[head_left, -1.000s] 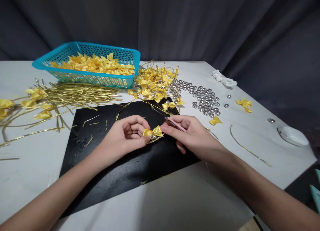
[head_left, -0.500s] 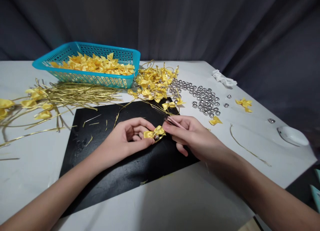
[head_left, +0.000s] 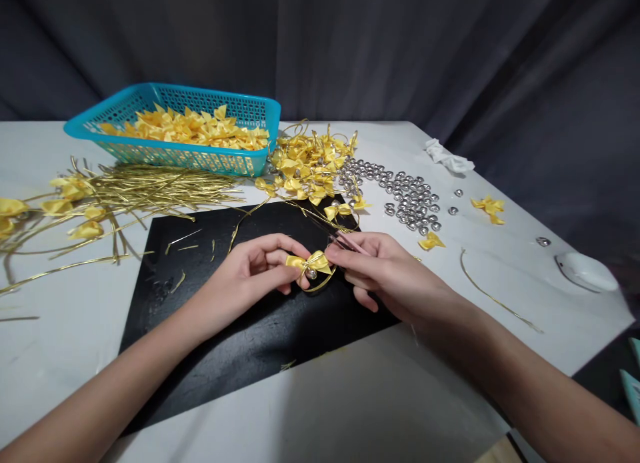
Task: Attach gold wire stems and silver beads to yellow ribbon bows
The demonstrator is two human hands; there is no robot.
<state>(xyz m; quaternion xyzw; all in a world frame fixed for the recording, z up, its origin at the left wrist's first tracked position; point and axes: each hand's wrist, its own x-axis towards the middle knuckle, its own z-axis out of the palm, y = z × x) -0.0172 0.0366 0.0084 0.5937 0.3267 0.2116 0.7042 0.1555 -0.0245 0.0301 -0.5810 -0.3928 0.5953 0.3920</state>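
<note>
My left hand [head_left: 265, 266] is closed, pinching a yellow satin bow [head_left: 316, 261] between thumb and fingers over the black mat. A small silver bell [head_left: 311, 274] sits at the bow's middle, and a gold cord [head_left: 323, 284] curves below it. Just right of the bow, my right hand [head_left: 373, 263] is closed round slim pink tweezers [head_left: 350, 243]. Their dark thin tips point up and left, away from the bow. The right fingertips are close to the bow's right loop; whether they touch it I cannot tell.
Behind the black mat [head_left: 200, 363] stands a blue basket [head_left: 195, 148] of yellow bows. Gold cords [head_left: 165, 186] lie at left. A pile of corded bows [head_left: 310, 163] and many silver bells [head_left: 410, 199] lie beyond my hands. At right are a white tissue [head_left: 447, 157] and a white mouse-like object [head_left: 585, 271].
My left thumb and fingers have shifted their grip on the bow, and it has turned slightly, showing more of the bell and cord. My right hand has hardly moved.
</note>
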